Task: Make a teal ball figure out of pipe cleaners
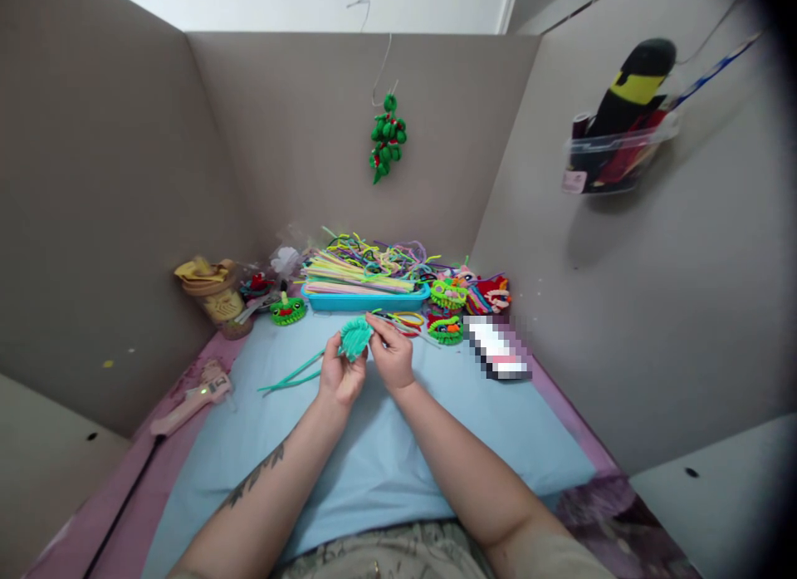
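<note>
Between both hands, above the blue cloth, is a teal piece (356, 338) of bent pipe cleaners, shaped like a small ribbed cup or oval. My left hand (341, 371) is closed around its lower left side. At its upper right edge, my right hand (392, 350) pinches with thumb and fingertips. Two long teal pipe cleaner ends (292, 380) stick out to the left of my left hand, over the cloth. Part of the piece is hidden behind the fingers.
A blue tray (367, 301) of pipe cleaners stands at the back. Finished green figures (445, 328) and a phone (498, 346) lie right. At left are a pink glue gun (196, 404) and a cup (217, 301). Grey panels enclose three sides; a clear bin (616, 159) hangs right.
</note>
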